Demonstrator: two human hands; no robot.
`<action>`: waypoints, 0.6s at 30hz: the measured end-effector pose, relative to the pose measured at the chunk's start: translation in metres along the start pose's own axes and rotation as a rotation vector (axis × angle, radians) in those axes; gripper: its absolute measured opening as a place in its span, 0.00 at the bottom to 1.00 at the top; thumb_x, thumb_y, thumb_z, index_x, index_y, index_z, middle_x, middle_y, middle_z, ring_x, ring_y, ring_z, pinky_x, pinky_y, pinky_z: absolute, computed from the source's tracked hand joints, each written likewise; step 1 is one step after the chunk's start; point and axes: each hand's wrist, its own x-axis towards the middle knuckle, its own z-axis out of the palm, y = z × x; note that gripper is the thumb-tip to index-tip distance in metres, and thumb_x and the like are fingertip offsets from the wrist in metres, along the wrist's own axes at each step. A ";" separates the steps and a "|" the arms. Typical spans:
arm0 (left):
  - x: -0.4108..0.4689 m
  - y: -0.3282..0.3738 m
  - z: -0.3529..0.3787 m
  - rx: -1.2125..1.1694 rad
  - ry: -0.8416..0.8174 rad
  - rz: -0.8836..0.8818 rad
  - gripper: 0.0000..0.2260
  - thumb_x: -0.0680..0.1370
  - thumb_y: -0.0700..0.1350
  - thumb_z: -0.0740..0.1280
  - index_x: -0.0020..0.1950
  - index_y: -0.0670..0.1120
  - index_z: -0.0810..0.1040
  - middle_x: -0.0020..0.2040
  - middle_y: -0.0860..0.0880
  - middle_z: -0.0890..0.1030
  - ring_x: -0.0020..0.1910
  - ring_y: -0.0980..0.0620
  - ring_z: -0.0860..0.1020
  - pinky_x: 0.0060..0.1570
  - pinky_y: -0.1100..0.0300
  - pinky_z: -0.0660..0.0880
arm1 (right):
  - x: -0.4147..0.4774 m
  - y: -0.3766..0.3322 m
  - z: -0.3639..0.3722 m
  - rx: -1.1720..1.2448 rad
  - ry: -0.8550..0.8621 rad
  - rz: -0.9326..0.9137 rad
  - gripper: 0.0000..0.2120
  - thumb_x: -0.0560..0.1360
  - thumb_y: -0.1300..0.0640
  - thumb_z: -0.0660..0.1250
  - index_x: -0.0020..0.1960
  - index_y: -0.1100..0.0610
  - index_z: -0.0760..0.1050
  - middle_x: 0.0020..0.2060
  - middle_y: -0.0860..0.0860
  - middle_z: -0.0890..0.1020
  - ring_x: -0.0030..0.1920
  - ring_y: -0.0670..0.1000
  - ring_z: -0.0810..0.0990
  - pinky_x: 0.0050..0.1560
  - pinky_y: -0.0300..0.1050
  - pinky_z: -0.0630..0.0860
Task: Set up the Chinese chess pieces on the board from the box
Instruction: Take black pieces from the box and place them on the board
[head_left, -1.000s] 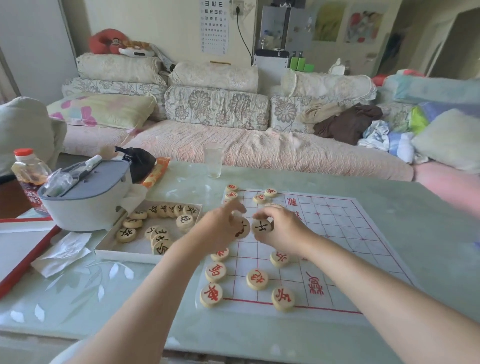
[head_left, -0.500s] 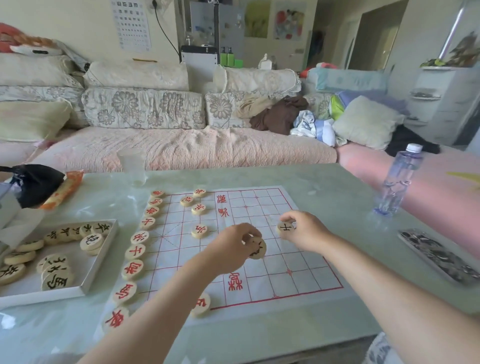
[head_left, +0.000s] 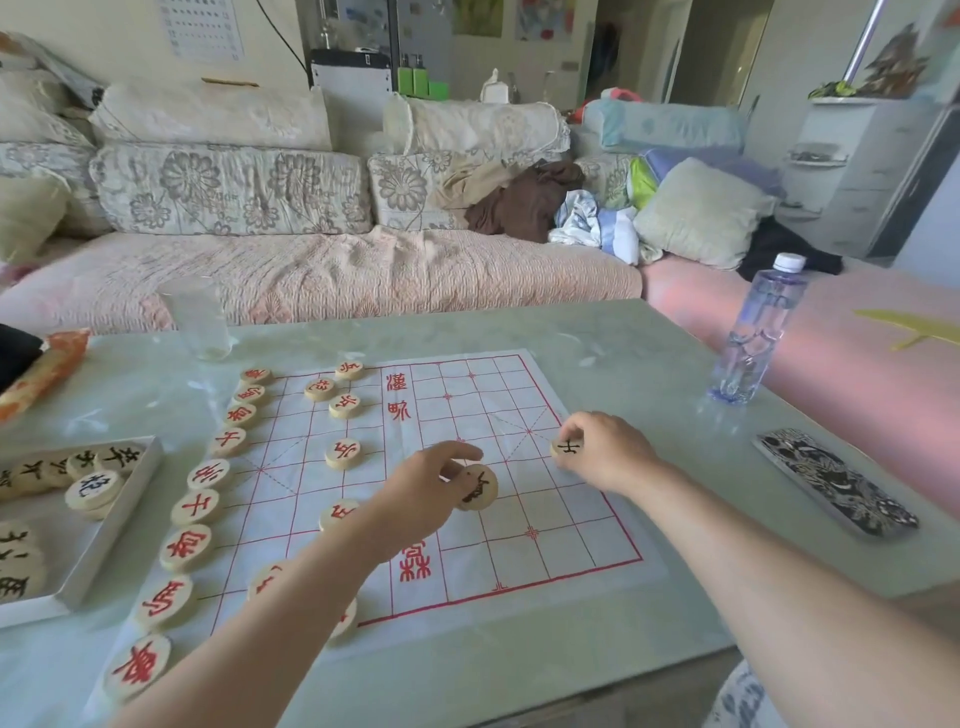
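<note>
Left grip (head_left: 421, 488) pinches a round black-marked piece (head_left: 477, 487) between thumb and fingertips, its face tilted up toward the camera, over the right half of the board (head_left: 561, 540). Right grip (head_left: 608, 452), near it on the right, pinches a second black-marked piece (head_left: 567, 447) at the board's right edge, by the crossed diagonal lines; whether that piece touches the board cannot be told. Left of the left grip, red-marked pieces (head_left: 196, 508) stand in a column along the board's left edge, with a few more between that column and the grip. Further left lies the box (head_left: 111, 525), with loose black pieces (head_left: 93, 488) inside. Beyond the right grip a water bottle (head_left: 753, 332) stands on the worktop (head_left: 649, 353); to that grip's right lies a patterned phone case (head_left: 834, 480). Beyond the left grip stands a clear glass (head_left: 200, 317).
</note>
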 end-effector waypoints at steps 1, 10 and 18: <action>-0.001 0.002 0.001 -0.030 0.008 -0.002 0.11 0.81 0.44 0.61 0.59 0.56 0.75 0.49 0.54 0.79 0.37 0.50 0.75 0.39 0.55 0.77 | -0.001 -0.001 -0.001 -0.003 0.004 0.002 0.07 0.73 0.46 0.69 0.50 0.44 0.77 0.57 0.45 0.76 0.56 0.51 0.77 0.52 0.45 0.73; -0.017 0.014 0.007 -0.426 0.063 -0.093 0.05 0.77 0.43 0.69 0.51 0.48 0.82 0.43 0.46 0.85 0.37 0.54 0.80 0.37 0.64 0.76 | -0.048 -0.058 -0.014 0.708 -0.257 -0.106 0.05 0.80 0.54 0.66 0.52 0.53 0.80 0.46 0.50 0.84 0.34 0.48 0.81 0.32 0.36 0.71; -0.023 0.015 0.002 -0.629 0.007 -0.174 0.06 0.76 0.39 0.69 0.53 0.41 0.80 0.48 0.41 0.85 0.45 0.45 0.83 0.49 0.56 0.80 | -0.063 -0.070 -0.008 0.899 -0.249 -0.088 0.07 0.78 0.62 0.69 0.56 0.56 0.79 0.42 0.52 0.85 0.34 0.47 0.81 0.35 0.42 0.76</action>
